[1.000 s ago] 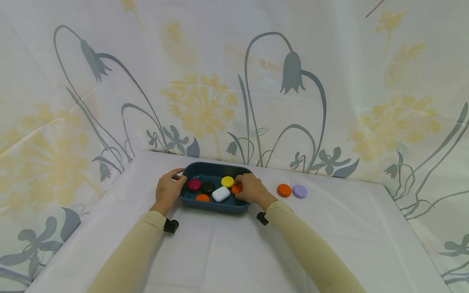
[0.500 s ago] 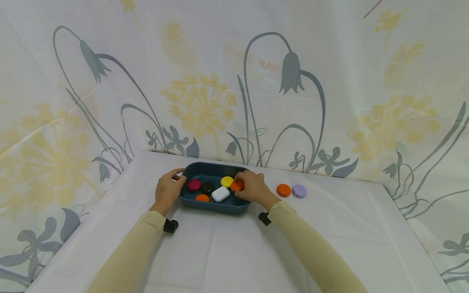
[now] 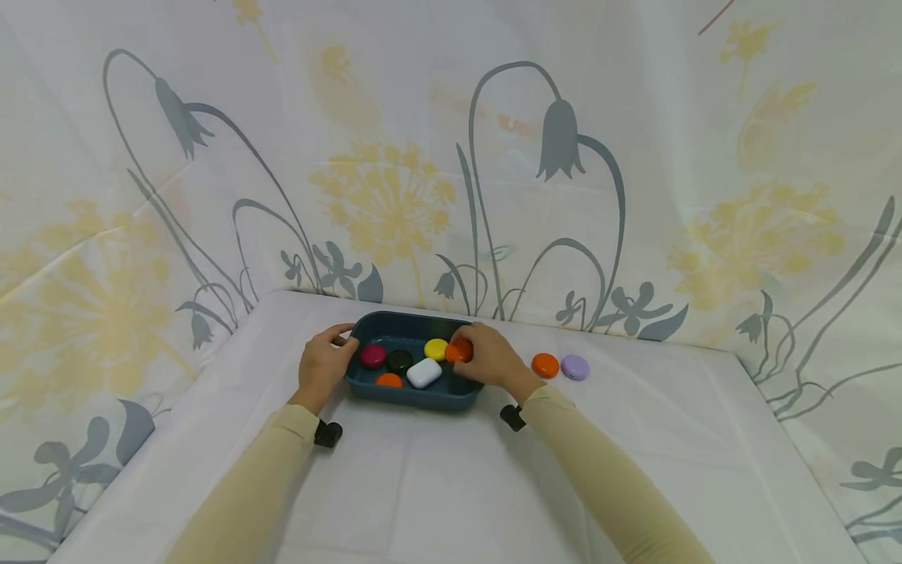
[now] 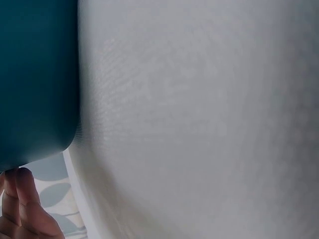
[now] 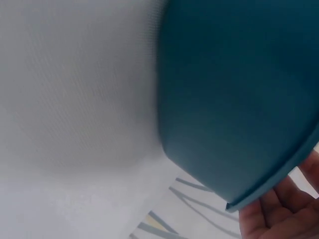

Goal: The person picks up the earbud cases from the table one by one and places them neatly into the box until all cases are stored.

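While the left hand [image 3: 326, 364] grips the blue tray [image 3: 416, 399], probably to steady it, the right hand [image 3: 491, 359] pinches an orange disc [image 3: 458, 352].

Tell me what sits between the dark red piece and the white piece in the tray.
A black round piece lies between the dark red piece and the white piece, inside the tray; the head view shows it.
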The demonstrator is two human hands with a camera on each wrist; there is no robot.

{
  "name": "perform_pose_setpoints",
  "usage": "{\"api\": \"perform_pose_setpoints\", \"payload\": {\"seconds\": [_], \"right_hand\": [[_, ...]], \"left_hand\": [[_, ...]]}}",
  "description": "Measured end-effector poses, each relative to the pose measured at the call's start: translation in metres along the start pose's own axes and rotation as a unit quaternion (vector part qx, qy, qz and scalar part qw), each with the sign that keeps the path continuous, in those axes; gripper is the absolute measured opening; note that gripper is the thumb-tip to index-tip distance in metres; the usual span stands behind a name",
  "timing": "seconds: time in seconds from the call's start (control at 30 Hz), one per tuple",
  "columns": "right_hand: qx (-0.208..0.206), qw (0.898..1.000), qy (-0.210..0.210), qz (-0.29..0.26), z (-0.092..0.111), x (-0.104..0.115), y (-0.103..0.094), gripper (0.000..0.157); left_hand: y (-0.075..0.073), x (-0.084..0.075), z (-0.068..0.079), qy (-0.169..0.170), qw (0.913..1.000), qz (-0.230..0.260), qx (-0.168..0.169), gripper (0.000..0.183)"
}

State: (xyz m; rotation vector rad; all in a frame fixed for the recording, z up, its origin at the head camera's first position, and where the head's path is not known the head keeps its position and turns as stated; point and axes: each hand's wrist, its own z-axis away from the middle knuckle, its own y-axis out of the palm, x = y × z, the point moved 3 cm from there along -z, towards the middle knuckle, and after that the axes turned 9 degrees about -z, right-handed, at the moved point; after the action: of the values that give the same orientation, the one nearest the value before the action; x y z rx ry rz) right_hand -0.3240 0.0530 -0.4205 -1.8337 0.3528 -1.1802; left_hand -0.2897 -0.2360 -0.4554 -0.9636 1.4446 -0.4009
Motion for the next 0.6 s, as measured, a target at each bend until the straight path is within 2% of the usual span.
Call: {"api": "perform_pose_setpoints", "payload": {"seconds": [0.23, 0.6], "right_hand": [[-0.002, 1.000, 0.008, -0.018, 0.003, 0.001, -0.009, 0.034], [-0.029, 0.999, -0.014, -0.027, 0.007, 0.002, -0.020, 0.034]], "left_hand": [[0.001, 0.001, -0.002, -0.003, 1.0000, -0.009, 0.002, 0.039], [0.001, 0.001, -0.002, 0.000, 1.0000, -0.010, -0.002, 0.039]]}}
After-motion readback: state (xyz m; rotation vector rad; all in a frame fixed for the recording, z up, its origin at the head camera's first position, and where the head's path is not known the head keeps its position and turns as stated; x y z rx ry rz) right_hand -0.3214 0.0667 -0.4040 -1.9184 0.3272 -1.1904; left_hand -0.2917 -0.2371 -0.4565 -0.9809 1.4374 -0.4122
